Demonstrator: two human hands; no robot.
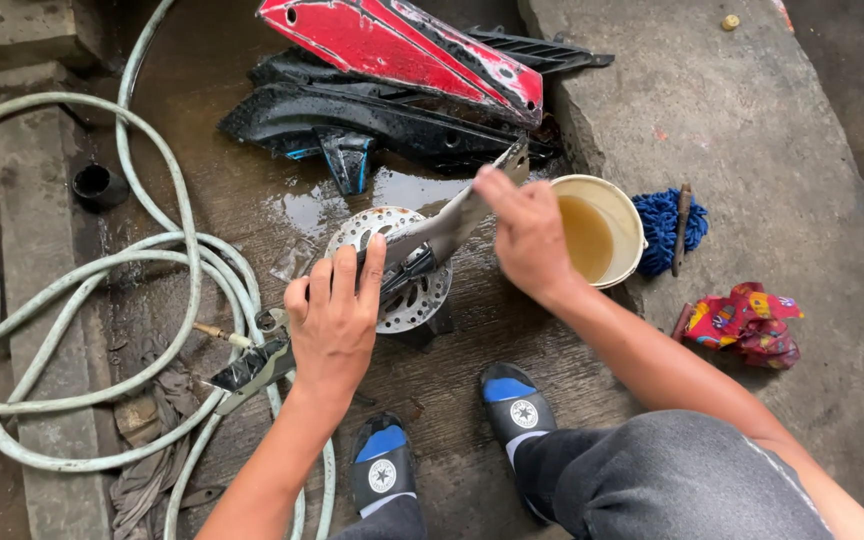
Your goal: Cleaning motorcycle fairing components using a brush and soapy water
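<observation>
Wet concrete floor (252, 215) fills the view, with a person crouching over a grey metal part (442, 228), long and curved, that lies across a round perforated brake disc (397, 275). The left hand (337, 320) is pressed flat on the lower end of the part and the disc, fingers spread, steadying rather than gripping. The right hand (527, 235) is closed around the upper end of the part, near its pointed tip, just beside a cream bucket (597, 230) of murky brown water.

Judging from the puddles and the bucket, the step in hand looks like washing or rinsing this part (the red panel (412, 50) and black plastic panels (352, 120) beyond it are already wet). The next move probably calls for keeping the left hand firm so the part does not slide on the disc, while the right hand turns or lifts it towards the water.

A pale hose (102, 270) coils at the left, its nozzle (252, 365) lying by the left wrist. A blue mop head (667, 225) and a crumpled red patterned cloth (747, 322) rest on the raised slab (752, 120) at the right, within reach. Two feet in black and blue slippers (512, 400) stand below.
</observation>
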